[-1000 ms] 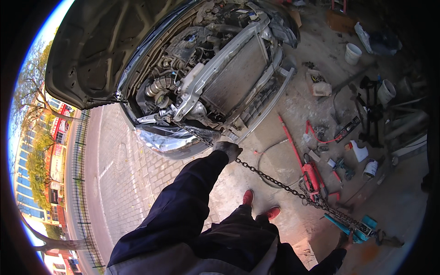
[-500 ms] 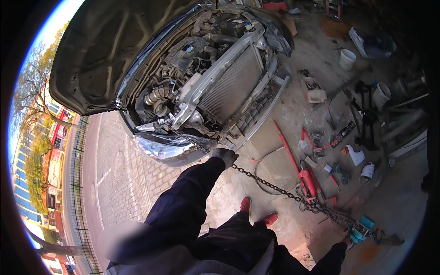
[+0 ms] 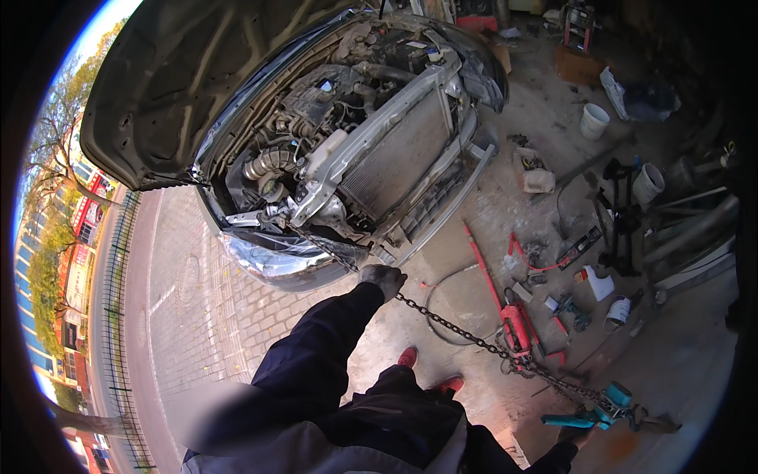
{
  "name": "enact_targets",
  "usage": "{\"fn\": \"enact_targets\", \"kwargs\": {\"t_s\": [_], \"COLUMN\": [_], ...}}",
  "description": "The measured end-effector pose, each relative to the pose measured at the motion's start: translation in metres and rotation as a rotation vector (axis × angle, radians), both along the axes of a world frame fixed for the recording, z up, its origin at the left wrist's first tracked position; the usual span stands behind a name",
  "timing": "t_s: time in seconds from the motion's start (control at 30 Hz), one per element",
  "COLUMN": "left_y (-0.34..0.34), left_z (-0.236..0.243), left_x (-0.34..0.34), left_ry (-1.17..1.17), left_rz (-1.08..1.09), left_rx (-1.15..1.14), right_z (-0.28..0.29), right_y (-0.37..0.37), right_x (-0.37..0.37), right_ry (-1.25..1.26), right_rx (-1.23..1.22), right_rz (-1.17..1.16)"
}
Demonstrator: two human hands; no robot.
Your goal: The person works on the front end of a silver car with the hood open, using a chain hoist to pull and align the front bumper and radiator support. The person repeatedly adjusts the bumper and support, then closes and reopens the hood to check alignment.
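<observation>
My left hand point(image 3: 382, 281) is closed around a dark steel chain point(image 3: 450, 325) in front of a car point(image 3: 316, 166) with its hood up. One stretch of the chain runs from the fist toward the car's front corner by the headlight point(image 3: 276, 254). The other slants down to the right to a teal lever hoist point(image 3: 614, 401). Close below the hoist's teal handle point(image 3: 562, 420), my right hand point(image 3: 575, 436) grips it from underneath, its fingers partly hidden. Bunched chain point(image 3: 553, 379) lies between the hoist and a red floor jack point(image 3: 517, 328).
The raised hood point(image 3: 181, 87) stands at upper left. The radiator point(image 3: 399, 158) is exposed, with a metal bumper beam point(image 3: 466, 193) before it. At right lie a white jug point(image 3: 598, 284), a can point(image 3: 618, 312), black metal parts point(image 3: 620, 213) and white buckets point(image 3: 594, 121). A thin hose point(image 3: 430, 304) curves over the floor.
The hoist's teal handle now shows stretched out to the left, with my right hand shifted left and lower beneath it. My left hand keeps its hold on the chain; the view has shifted slightly.
</observation>
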State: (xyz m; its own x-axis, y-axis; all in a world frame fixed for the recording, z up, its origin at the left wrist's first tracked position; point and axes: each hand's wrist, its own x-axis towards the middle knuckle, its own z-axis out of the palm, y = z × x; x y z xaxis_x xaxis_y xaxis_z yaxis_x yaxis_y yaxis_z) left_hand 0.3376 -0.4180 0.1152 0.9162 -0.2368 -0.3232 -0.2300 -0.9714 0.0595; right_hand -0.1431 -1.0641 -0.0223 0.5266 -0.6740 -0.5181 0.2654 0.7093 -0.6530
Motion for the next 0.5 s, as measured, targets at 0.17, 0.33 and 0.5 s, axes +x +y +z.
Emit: {"fn": "enact_targets", "kwargs": {"t_s": [0.17, 0.33, 0.5], "left_y": [0.004, 0.010, 0.045], "left_z": [-0.006, 0.002, 0.040], "left_x": [0.005, 0.007, 0.009], "left_ry": [0.005, 0.029, -0.197], "left_rz": [-0.122, -0.099, -0.295], "left_rx": [-0.022, -0.201, -0.668], "right_z": [-0.041, -0.075, -0.053], "right_y": [-0.020, -0.015, 0.101], "right_x": [0.012, 0.039, 0.098], "right_ry": [0.501, 0.795, 0.639], "right_rx": [-0.185, -0.162, -0.431], "right_rz": [-0.080, -0.129, -0.079]}}
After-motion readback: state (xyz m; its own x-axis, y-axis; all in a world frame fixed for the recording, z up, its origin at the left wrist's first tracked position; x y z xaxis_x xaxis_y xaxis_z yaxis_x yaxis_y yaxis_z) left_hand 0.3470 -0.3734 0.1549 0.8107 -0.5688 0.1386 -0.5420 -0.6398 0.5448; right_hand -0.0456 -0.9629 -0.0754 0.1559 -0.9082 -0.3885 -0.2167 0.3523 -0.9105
